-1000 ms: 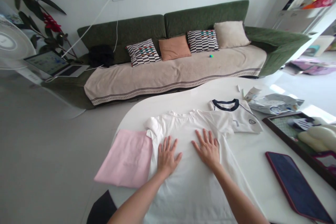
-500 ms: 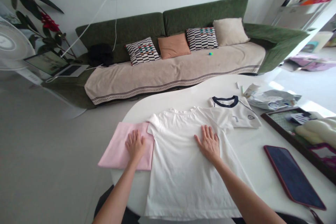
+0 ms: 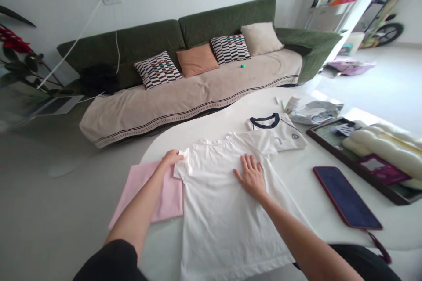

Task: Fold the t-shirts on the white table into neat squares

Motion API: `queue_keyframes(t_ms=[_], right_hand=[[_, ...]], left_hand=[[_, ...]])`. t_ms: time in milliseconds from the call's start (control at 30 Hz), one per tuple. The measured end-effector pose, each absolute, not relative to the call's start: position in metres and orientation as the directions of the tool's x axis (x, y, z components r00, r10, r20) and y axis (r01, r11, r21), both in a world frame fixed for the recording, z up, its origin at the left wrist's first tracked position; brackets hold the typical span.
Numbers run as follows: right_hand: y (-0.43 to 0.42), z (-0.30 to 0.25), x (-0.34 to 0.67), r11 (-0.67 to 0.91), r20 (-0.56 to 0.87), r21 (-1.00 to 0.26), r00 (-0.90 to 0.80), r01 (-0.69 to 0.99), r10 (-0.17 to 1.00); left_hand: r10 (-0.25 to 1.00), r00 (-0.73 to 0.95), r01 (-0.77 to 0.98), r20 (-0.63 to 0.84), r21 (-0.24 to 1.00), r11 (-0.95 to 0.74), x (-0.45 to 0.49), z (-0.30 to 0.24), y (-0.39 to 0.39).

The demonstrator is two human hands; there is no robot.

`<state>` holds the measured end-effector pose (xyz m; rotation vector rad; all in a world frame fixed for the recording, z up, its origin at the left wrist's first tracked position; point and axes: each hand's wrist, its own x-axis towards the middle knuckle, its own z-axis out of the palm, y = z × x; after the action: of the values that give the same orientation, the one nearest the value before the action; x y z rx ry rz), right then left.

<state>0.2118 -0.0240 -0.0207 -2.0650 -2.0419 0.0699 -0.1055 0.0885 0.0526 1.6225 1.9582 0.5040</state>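
A white T-shirt (image 3: 217,210) lies spread over the table, its collar toward the sofa and its hem at the near edge. My left hand (image 3: 172,157) pinches the edge of its left sleeve between thumb and fingers. Flat on the right chest of the shirt rests my right hand (image 3: 252,176), fingers spread. Under my left forearm is a folded pink cloth (image 3: 169,199), partly hidden by the arm. A folded white shirt with a navy collar (image 3: 286,134) sits at the upper right, overlapped by the T-shirt's right sleeve.
On the white table (image 3: 161,140), a phone (image 3: 347,197) with a strap lies at right. Behind it stands a dark-rimmed tray (image 3: 356,164) holding a puffy cream item (image 3: 385,142). A plastic packet (image 3: 318,112) lies farther back. Beyond the table is a green sofa (image 3: 141,37) with cushions.
My left hand has gone from lying flat on the pink cloth to gripping the T-shirt's left sleeve. The right hand stays on the shirt. The view has turned to the right.
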Motion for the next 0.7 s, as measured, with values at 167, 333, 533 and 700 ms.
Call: queue_keyframes(t_ms=[167, 333, 533, 700], right_hand=[[-0.024, -0.021, 0.212, 0.006, 0.135, -0.214, 0.023, 0.977, 0.991], [-0.024, -0.022, 0.213, 0.015, 0.153, -0.222, 0.019, 0.975, 0.988], [-0.025, -0.02, 0.213, 0.01, 0.151, -0.22, 0.024, 0.975, 0.988], [-0.025, -0.021, 0.213, 0.013, 0.16, -0.235, 0.025, 0.972, 0.987]], left_hand=[[0.987, -0.001, 0.736, -0.16, 0.668, 0.109, -0.102, 0.054, 0.087], [0.979, -0.188, 0.747, -0.075, 0.636, 0.193, -0.119, 0.048, 0.072], [0.901, -0.43, 0.68, -0.054, 0.637, 0.362, -0.14, 0.029, 0.05], [0.9, -0.423, 0.576, -0.105, 0.736, 0.357, -0.129, 0.014, 0.035]])
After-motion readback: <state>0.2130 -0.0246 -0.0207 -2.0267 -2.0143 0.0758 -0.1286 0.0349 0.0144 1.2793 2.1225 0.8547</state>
